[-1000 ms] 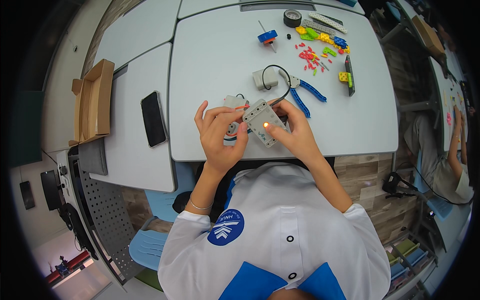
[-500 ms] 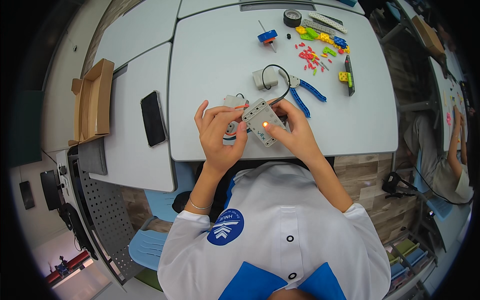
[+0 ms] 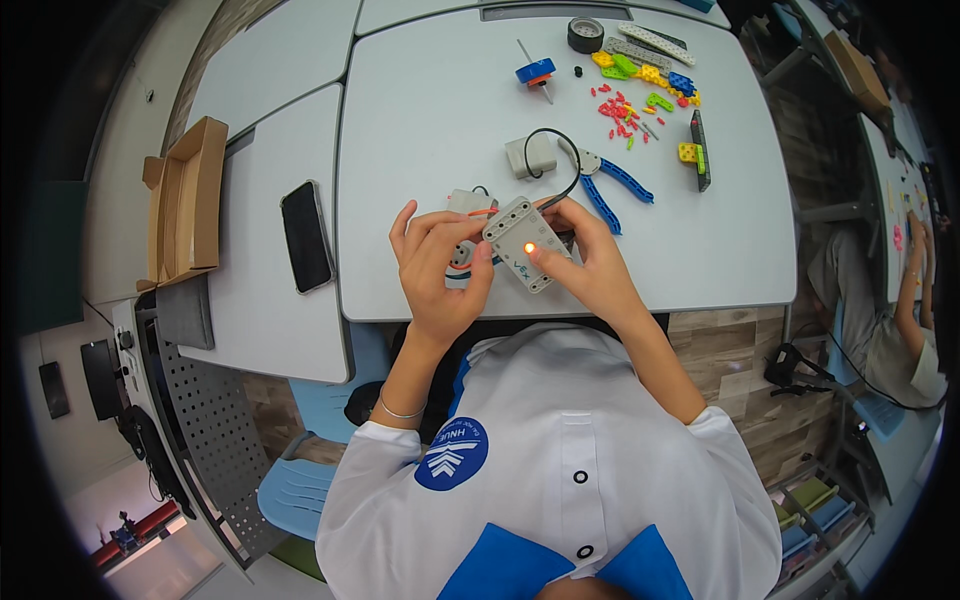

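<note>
Over the table's near edge I hold a grey electronic control box tilted, its round button glowing orange. My right hand grips its right side, the thumb lying on the face beside the lit button. The fingers and thumb of my left hand close on its left edge. Just beyond my left fingers sits a grey motor block with a cable; another grey round-faced part shows partly behind that hand. A black cable loops from the box's far side near a second grey block.
Blue-handled pliers lie beyond my right hand. Farther off are a blue wheel on a shaft, a black tyre, scattered red pins and coloured connectors. A phone and cardboard box are left. Another person's arm shows far right.
</note>
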Motion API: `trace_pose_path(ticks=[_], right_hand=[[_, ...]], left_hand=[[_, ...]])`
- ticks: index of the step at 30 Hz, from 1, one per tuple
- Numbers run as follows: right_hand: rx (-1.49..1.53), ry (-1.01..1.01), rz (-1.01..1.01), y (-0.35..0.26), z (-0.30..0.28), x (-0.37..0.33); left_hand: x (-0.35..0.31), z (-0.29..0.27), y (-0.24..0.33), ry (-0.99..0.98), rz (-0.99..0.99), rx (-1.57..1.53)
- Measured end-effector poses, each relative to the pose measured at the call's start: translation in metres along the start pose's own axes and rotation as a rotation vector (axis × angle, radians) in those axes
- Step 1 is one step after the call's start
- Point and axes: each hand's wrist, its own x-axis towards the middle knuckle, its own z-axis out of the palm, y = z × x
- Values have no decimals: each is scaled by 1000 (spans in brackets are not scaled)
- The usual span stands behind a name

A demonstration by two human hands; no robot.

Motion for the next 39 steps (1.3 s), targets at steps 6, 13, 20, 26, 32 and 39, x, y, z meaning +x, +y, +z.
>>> trace_pose_path(ticks=[6,13,20,26,32,39], right_hand=[[-6,2,-1,0,1,0],[-19,0,8,-1,1,0],[-10,-34,2,-3,-2,0],[-3,-36,8,-6,-2,-1],[5,-20,13,-5,0,-1],[-3,-10,5,-5,1,-1]], left_hand=[[1,-2,1,-3,-10,-6],[-1,-1,-1,8,-8,-24],[-2,-1,-4,3,-9,-14],[-2,0,-5,6,-7,-16],[2,-1,1,5,-4,-31],[1,-1,-3,-5,4,-22]])
